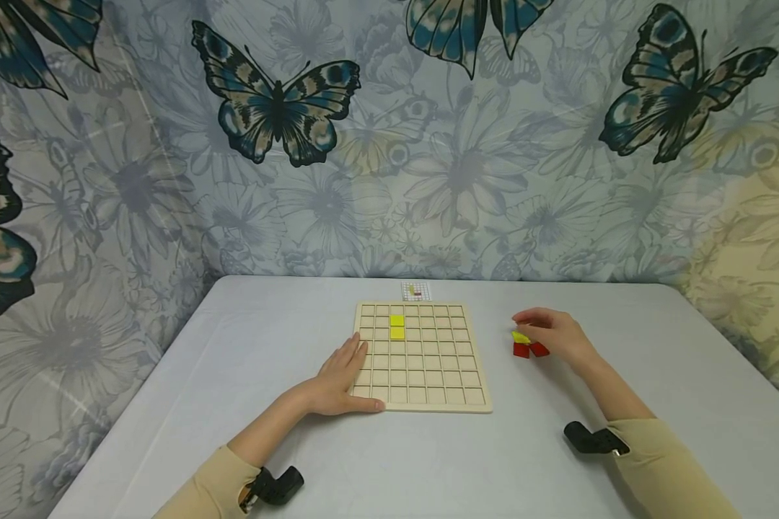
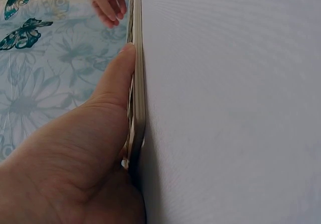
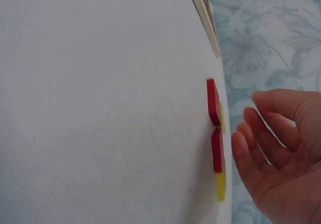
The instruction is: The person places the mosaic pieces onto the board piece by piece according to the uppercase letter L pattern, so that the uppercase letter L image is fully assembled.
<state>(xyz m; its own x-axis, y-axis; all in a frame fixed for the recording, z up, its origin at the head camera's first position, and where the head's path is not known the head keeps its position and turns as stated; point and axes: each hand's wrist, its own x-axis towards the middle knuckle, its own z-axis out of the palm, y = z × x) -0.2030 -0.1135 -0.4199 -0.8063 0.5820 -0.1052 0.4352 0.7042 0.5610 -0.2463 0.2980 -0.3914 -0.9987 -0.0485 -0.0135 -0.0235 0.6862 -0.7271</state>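
Observation:
My left hand [image 1: 340, 380] lies with spread fingers on the left edge of a wooden grid board [image 1: 433, 396], its thumb along the front corner. Two yellow square tiles [image 1: 397, 326] sit one behind the other in the board's upper part. To the right of the board, my right hand [image 1: 556, 336] hovers over a small group of loose tiles, fingers loosely bent and nothing between them. That group has red tiles [image 1: 521, 350] and a yellow tile [image 1: 520, 337]. In the right wrist view, a red tile [image 3: 216, 151] and yellow tile [image 3: 220, 188] lie below the fingertips.
A small printed card [image 1: 416, 291] with a coloured grid pattern lies just behind the board. The white table [image 1: 285, 317] reaches back to a wall covering [image 1: 376, 209] printed with flowers and butterflies. A black wrist camera [image 1: 593, 438] is worn at the right sleeve, another camera [image 1: 279, 486] at the left.

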